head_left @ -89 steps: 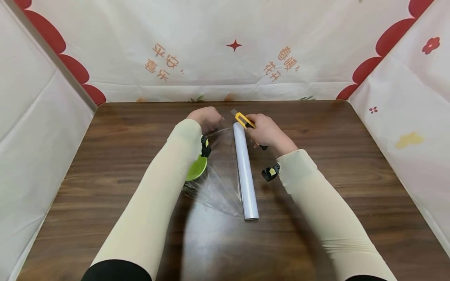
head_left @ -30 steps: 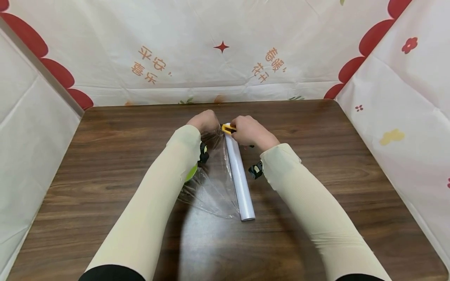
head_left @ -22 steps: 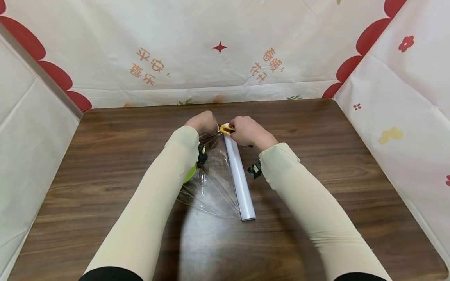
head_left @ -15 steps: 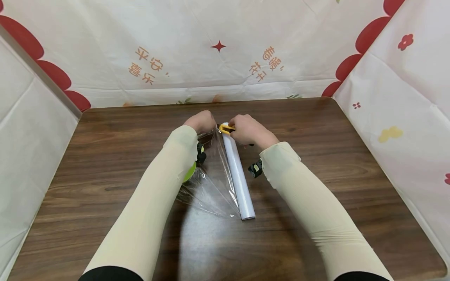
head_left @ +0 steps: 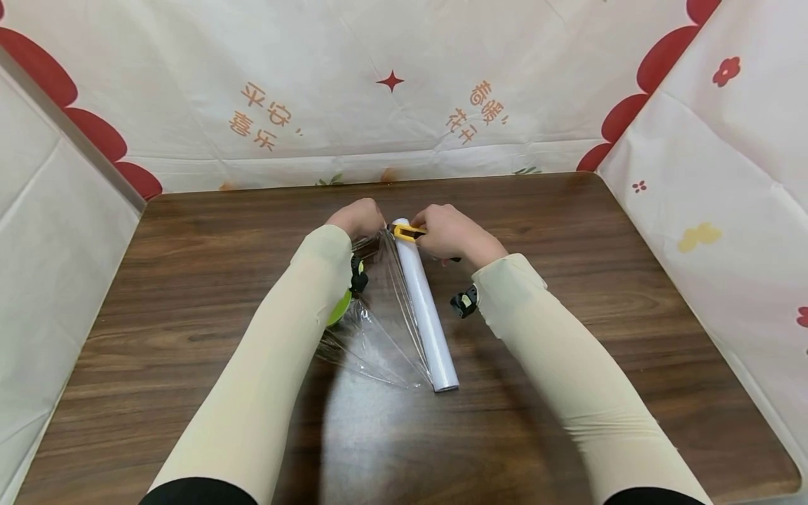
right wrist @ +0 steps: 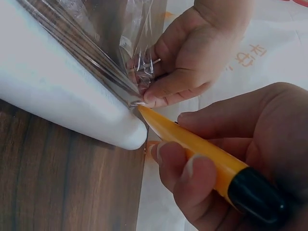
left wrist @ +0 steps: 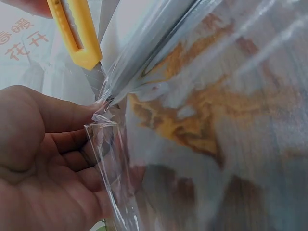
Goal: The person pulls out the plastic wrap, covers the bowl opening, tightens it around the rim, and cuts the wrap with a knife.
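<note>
My left hand [head_left: 362,218] pinches the bunched edge of a sheet of clear plastic wrap [left wrist: 183,130] between thumb and fingers. The sheet stretches from a white roll [head_left: 424,308] that lies lengthwise on the table. In my right hand [head_left: 451,233] is a yellow utility knife [right wrist: 192,142] with a black end. Its blade [left wrist: 96,79] is out and meets the gathered wrap right beside my left thumb, at the roll's far end. A green bowl [head_left: 339,308] shows partly beneath the left forearm and the wrap; the rest of it is hidden.
The brown wooden table [head_left: 568,337] extends to both sides. A white printed cloth [head_left: 391,119] hangs behind its far edge, with more cloth at left and right. Wrist cameras [head_left: 465,301] sit on both sleeves.
My right hand has brought the knife down and left, from above the roll's end to the wrap by my left hand. Over the last second the wrap beside the roll has gathered into tight folds.
</note>
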`<state>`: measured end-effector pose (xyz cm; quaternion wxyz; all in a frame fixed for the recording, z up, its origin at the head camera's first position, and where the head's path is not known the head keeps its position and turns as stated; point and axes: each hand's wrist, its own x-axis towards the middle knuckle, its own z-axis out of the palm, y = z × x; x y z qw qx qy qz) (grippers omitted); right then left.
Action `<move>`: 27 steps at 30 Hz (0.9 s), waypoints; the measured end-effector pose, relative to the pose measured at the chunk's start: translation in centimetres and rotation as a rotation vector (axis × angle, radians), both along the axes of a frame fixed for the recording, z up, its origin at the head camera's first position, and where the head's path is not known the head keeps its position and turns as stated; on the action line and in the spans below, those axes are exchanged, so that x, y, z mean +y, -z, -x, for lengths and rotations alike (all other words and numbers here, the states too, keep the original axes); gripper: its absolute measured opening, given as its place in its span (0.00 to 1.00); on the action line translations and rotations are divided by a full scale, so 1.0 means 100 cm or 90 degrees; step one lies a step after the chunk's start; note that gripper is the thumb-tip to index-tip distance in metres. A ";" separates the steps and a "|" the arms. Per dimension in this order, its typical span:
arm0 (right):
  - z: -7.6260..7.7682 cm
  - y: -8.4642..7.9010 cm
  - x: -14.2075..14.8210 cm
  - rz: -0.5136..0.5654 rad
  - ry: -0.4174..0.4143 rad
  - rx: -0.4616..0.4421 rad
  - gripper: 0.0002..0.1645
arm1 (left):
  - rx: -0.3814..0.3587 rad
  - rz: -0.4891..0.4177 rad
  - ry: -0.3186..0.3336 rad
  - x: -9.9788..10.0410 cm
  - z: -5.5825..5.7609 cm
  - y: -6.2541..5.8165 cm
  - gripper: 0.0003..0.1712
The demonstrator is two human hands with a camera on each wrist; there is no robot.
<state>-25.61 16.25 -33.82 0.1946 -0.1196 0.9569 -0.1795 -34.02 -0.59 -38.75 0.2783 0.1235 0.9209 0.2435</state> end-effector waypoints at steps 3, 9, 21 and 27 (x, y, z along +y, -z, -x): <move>-0.002 -0.001 0.001 0.010 -0.003 -0.001 0.26 | -0.009 -0.005 -0.007 -0.001 0.000 0.000 0.22; -0.004 -0.002 0.003 0.022 -0.008 -0.015 0.26 | 0.007 -0.001 -0.003 -0.003 0.001 0.000 0.20; -0.002 0.000 0.003 0.020 -0.005 0.001 0.26 | 0.001 -0.024 -0.012 -0.007 0.003 -0.004 0.17; 0.000 0.003 0.000 0.018 0.004 0.021 0.27 | 0.003 -0.018 -0.008 -0.008 0.003 -0.005 0.17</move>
